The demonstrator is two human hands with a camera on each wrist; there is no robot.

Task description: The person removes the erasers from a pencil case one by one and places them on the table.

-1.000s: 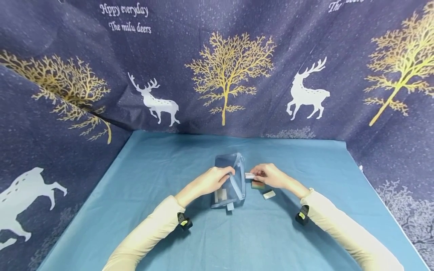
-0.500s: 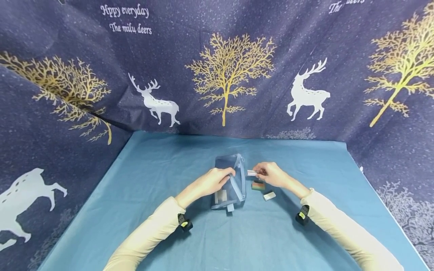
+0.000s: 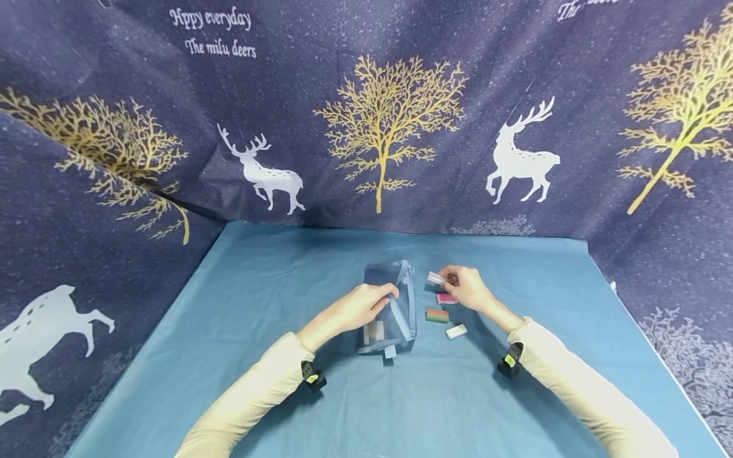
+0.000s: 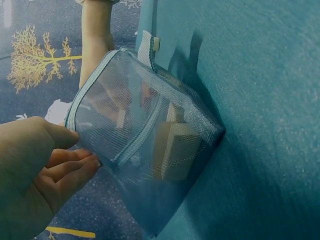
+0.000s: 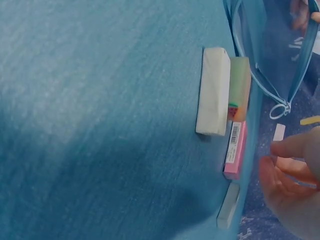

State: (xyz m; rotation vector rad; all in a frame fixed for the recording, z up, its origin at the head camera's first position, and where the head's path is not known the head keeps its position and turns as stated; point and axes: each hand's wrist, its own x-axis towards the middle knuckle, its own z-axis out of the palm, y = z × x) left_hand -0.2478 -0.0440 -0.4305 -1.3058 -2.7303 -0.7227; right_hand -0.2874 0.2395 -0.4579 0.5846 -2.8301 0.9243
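In the head view my left hand [image 3: 366,304] pinches the zipped edge of a blue mesh pouch [image 3: 385,337], which gapes to the right. Thumb and fingertips meet that edge in the left wrist view, and beige blocks [image 4: 177,150] show through the mesh. To the right of the pouch, my right hand [image 3: 465,286] pinches a small pale eraser [image 5: 280,132] by one end. Below this hand lie a pink eraser [image 3: 446,298] with a barcode label, a green-and-orange eraser [image 3: 437,315] and a white eraser [image 3: 456,331].
A light grey block [image 5: 228,205] lies beyond the pink eraser in the right wrist view. Blue cloth [image 3: 275,267] covers the table. A dark printed curtain [image 3: 343,127] rises behind it. The pouch's fabric tab [image 3: 390,352] sticks out toward me.
My right hand has drawn away from the pouch opening, rightward and toward the back, with the pale eraser. The pink eraser now shows beneath it. My left hand keeps its hold.
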